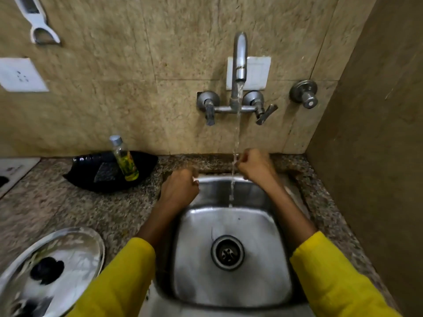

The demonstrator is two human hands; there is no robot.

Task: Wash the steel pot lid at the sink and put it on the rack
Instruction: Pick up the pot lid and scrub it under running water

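Head view: round shiny steel pot lid (51, 271) with black knob lies on the speckled granite counter (80, 202), lower left, apart from both hands. Square stainless steel sink (231, 255) sits to its right, drain in the middle. Left hand (179, 187) is over the sink's back-left rim, fingers curled into a loose fist, holding nothing visible. Right hand (253, 164) is curled too, at the thin water stream from the wall-mounted chrome tap (239, 72). Yellow sleeves on both arms. Clear bottle with yellow liquid (124, 157) leans in a black tray (91, 170) behind the counter.
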